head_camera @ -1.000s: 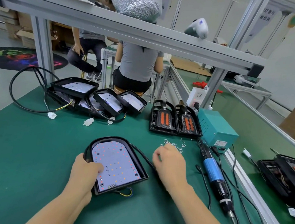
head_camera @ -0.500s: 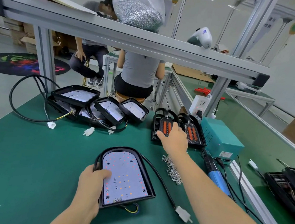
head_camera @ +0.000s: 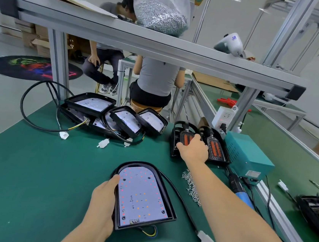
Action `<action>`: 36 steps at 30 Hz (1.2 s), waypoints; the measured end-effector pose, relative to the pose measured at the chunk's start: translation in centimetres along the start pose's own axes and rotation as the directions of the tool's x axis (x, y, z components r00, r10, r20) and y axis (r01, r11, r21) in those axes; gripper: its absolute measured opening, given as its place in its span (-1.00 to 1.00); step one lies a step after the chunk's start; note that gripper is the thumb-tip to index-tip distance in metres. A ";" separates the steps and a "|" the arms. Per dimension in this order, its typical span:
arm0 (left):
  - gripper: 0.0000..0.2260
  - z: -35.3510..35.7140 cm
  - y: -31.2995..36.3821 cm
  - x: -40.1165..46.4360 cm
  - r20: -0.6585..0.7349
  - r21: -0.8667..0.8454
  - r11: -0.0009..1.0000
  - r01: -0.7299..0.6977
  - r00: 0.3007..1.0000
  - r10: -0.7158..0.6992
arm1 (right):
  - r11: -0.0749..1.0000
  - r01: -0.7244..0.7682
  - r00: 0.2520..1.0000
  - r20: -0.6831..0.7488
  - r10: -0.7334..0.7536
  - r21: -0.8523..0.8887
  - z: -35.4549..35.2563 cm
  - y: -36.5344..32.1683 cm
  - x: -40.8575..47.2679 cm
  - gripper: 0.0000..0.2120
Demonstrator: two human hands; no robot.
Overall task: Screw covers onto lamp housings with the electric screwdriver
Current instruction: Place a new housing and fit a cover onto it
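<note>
An assembly-line factory workshop: a green-matted workbench (head_camera: pixel 30 165) under an aluminium-profile frame (head_camera: pixel 144 39), a bulk bag of screws (head_camera: pixel 160 15) at upper centre, stacked lamp housings (head_camera: pixel 103 114), and seated workers (head_camera: pixel 155 80) at adjacent benches behind.

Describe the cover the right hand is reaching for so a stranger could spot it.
Find the teal power box at the green bench's back right. Two black covers with orange inserts lie just left of it. The wanted cover is the one farther from the box, under the right hand.

Matt green mat (head_camera: pixel 30 165), glossy black plastic housing (head_camera: pixel 167 197).
</note>
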State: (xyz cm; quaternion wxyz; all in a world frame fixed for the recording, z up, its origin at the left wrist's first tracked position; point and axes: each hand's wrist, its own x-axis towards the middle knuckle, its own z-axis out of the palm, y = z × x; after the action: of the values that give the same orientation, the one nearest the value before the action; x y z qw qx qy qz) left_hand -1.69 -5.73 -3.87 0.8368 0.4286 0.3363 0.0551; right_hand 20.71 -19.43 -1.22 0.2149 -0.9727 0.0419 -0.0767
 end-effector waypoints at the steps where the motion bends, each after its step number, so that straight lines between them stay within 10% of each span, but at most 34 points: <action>1: -0.70 0.1 0.1 0.1 0.004 0.000 1.000 0.002 1.000 -0.002 | 1.000 0.017 1.000 -0.017 -0.017 0.025 -0.4 0.2 -0.2 -0.42; 8: -0.76 -0.4 0.3 0.3 0.025 -0.067 0.997 0.048 0.999 -0.046 | 0.945 0.202 0.978 -0.005 -0.207 0.258 -5.1 -0.6 -7.2 -0.54; 14: -0.79 -0.3 0.0 0.0 0.068 -0.174 0.985 0.009 0.998 0.002 | 0.894 0.435 0.898 0.021 -0.439 0.106 -6.5 -0.7 -17.2 -0.63; 26: -0.69 -1.3 -0.3 -0.6 0.140 -0.217 0.975 0.036 0.990 -0.006 | 0.895 0.446 0.890 0.108 -0.444 0.000 -2.4 1.1 -21.5 -0.60; 36: -0.84 -2.6 0.4 -0.4 0.112 0.204 0.978 -0.054 0.993 0.032 | 0.895 0.446 0.877 0.190 -0.442 0.023 -3.1 1.7 -21.1 -0.67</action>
State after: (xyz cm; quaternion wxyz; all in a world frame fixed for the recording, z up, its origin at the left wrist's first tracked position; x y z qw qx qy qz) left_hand -3.47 -3.87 -4.45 0.8034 0.5226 0.2849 0.0148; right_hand -0.64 -19.86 -1.92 0.1841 -0.9614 -0.2021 -0.0303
